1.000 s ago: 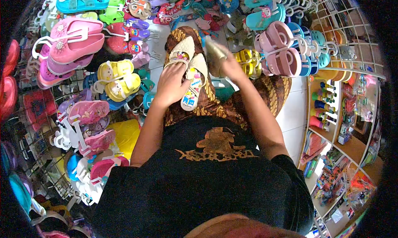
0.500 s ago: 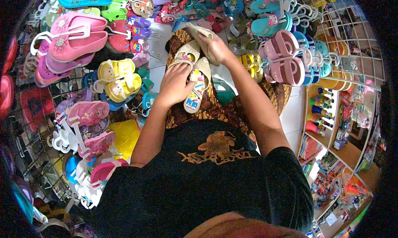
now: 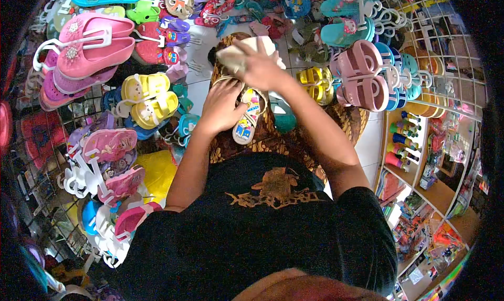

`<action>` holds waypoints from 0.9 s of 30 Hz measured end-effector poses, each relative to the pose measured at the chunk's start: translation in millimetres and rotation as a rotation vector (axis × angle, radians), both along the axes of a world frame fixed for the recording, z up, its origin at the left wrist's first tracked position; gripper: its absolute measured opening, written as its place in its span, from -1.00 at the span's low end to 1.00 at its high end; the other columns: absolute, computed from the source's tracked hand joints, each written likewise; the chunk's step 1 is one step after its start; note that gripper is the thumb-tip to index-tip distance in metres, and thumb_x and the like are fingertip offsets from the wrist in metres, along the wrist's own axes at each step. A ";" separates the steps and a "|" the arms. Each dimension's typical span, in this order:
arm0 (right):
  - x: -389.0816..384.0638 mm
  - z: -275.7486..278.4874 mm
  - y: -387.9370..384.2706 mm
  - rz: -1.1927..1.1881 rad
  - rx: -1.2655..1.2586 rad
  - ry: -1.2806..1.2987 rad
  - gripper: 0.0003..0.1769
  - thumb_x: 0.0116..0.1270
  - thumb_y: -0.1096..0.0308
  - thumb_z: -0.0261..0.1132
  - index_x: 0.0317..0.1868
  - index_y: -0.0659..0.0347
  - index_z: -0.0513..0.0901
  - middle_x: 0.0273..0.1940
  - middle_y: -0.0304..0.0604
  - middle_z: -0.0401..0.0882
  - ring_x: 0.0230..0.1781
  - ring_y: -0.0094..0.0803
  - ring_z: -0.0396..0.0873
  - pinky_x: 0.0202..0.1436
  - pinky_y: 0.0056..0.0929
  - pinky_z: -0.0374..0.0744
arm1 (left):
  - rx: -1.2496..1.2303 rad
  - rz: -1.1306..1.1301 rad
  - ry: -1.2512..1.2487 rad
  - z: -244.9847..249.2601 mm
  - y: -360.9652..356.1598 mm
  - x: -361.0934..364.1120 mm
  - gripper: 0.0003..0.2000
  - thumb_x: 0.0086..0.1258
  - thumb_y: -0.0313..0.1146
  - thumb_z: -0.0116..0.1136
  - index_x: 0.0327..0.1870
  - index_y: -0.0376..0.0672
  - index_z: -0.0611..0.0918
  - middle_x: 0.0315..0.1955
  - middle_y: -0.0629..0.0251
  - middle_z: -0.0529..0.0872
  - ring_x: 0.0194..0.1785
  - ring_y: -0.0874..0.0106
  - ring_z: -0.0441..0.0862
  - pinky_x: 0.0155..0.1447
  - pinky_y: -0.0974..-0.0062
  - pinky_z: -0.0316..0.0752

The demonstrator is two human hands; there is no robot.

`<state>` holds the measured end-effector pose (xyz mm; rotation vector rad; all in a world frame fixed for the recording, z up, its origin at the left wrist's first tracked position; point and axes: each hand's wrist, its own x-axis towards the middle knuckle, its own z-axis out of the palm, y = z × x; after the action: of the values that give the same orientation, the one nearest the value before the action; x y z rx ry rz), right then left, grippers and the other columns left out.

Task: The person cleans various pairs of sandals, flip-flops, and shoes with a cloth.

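On the brown patterned cloth [image 3: 223,146] over my lap lies a beige child's sandal [image 3: 244,130] with a colourful cartoon insole. A second sandal beside it is mostly hidden by my hands. My left hand [image 3: 223,109] is closed over the straps, fingers curled, pinning the pair down. Above it, my right hand [image 3: 265,70], smeared by motion, grips a cream-coloured cloth [image 3: 239,56] over the toe end of the sandals. The cloth covers that end from view.
Wire racks on both sides carry hung footwear: pink shoes [image 3: 97,38], yellow sandals [image 3: 149,99] and pink slippers [image 3: 110,143] at left, mauve sandals [image 3: 362,72] at right. More footwear crowds the far side. A wooden shelf [image 3: 441,191] with small goods stands at right.
My right hand has swung left and a little nearer with the cloth, which now spreads over the sandals' toe end. My left hand stays on the straps.
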<state>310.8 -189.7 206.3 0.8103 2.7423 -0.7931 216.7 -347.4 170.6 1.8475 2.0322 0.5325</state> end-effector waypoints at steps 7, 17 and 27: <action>-18.2 -99.0 47.8 -0.276 -0.469 0.373 -0.30 0.40 -0.16 0.17 0.38 0.15 0.47 0.49 0.09 0.22 0.50 0.06 0.19 0.57 -0.12 0.12 | -0.030 -0.009 -0.036 9.4 6.7 -1.6 -0.39 0.21 -0.20 0.20 0.29 -0.32 0.45 0.25 -0.09 0.52 0.38 0.03 0.39 0.49 0.13 0.18; -9.2 -94.9 67.7 -0.945 -1.297 0.677 -0.37 0.41 -0.10 0.24 0.09 0.40 0.61 -0.10 0.00 0.71 -0.21 -0.30 0.68 -0.05 -0.29 0.62 | -0.113 -0.010 -0.132 11.8 4.8 -11.7 -0.36 0.26 -0.15 0.19 0.32 -0.37 0.40 0.27 -0.13 0.49 0.38 -0.02 0.38 0.47 0.14 0.20; 76.8 -75.3 -36.0 -0.204 -0.223 0.660 -0.26 0.47 -0.20 0.07 0.46 0.11 0.34 0.49 0.17 0.22 0.50 -0.06 0.23 0.53 -0.14 0.24 | -0.176 0.058 0.030 20.5 11.8 1.8 -0.05 0.19 0.30 0.25 0.29 -0.52 0.42 0.28 -0.26 0.46 0.40 -0.03 0.39 0.50 0.18 0.18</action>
<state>387.6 -225.7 131.0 0.9166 3.0427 -1.6290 218.5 -335.6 191.0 1.7079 2.0851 0.3312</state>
